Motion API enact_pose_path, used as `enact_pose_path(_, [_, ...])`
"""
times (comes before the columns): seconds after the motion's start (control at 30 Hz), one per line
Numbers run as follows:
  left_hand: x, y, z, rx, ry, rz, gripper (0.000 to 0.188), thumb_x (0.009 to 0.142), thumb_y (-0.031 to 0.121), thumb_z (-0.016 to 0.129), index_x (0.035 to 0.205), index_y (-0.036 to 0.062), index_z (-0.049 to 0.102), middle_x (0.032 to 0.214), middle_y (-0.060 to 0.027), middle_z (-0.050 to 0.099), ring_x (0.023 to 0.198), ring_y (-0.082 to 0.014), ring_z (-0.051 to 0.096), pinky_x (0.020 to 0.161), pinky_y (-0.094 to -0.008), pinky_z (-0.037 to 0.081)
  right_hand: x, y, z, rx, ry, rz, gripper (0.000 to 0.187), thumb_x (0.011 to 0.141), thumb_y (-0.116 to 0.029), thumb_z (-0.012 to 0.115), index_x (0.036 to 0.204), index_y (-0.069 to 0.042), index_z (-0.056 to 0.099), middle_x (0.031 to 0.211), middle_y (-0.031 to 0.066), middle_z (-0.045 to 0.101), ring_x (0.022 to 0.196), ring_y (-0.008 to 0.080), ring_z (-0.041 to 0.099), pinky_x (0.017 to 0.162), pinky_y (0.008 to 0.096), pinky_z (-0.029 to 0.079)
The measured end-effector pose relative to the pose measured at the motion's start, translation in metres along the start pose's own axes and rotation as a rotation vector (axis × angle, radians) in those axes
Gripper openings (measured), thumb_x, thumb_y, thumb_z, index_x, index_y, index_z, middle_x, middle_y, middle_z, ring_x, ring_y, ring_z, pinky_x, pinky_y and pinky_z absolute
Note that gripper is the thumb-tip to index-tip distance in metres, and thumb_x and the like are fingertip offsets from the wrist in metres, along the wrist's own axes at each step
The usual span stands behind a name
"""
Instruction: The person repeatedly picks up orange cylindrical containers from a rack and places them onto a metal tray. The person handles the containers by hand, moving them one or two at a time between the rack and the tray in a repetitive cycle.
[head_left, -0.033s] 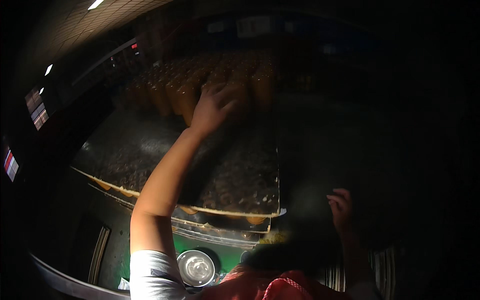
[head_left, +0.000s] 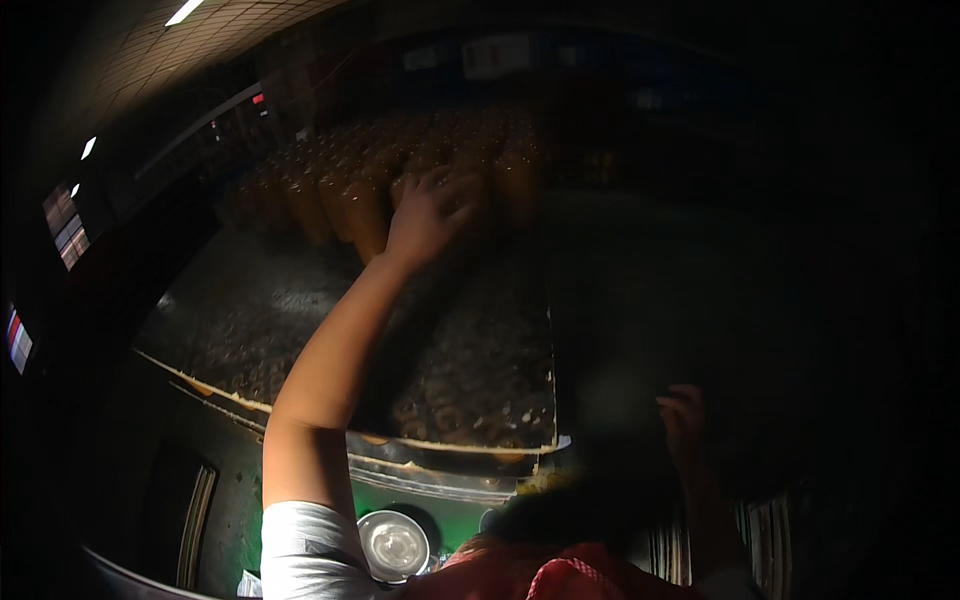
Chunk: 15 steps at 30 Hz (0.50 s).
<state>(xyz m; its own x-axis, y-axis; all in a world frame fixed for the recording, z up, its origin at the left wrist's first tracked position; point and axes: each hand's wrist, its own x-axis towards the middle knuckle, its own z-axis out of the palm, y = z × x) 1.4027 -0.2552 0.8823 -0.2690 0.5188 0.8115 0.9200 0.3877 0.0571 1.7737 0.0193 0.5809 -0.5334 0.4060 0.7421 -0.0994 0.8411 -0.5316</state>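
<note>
My left hand reaches out over a dark sheet-like board to the front of a dense group of amber, rounded bottle-like pieces. Its fingers bend round one of these amber bottles, with the thumb on the right side; the grip is partly lost in shadow and blur. Off to the right, my right hand hangs low in the dark. The fingers there are loosely curled and apart, and nothing shows in them.
Under the board's pale front edge lie more stacked sheets, with amber rounded shapes between them. A round metal bowl stands below on a green surface. Upright slats lean at lower left. The right side is very dark.
The whole view has shifted slightly, with the board and bottles a little lower and to the left. My left hand stays at the same bottles; my right hand sits slightly lower.
</note>
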Motion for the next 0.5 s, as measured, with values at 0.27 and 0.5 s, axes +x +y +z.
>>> enact_pose_path(0.27, [0.056,-0.036,0.090,0.061,-0.174,-0.210,0.053,0.082,0.033,0.077,0.132,0.0269,0.064,0.143,-0.0249,0.045,0.133,-0.0463,0.039,0.108,-0.0510,0.040,0.016,0.053,0.001,-0.119,0.013,0.152,0.021,0.090,-0.001,0.064,0.109,-0.009,0.069,0.120,0.0129,0.056,0.111,0.0262,0.058,0.092,0.0361,0.050])
enact_pose_path(0.5, [0.077,-0.035,0.090,0.193,0.186,0.150,0.056,0.077,0.032,0.080,0.129,0.0190,0.065,0.137,-0.0233,0.052,0.128,-0.0446,0.046,0.110,-0.0493,0.039,0.262,0.019,0.073,0.181,-0.040,-0.253,0.029,0.090,0.003,0.064,0.117,-0.008,0.070,0.124,0.0130,0.053,0.108,0.0250,0.061,0.085,0.0304,0.053])
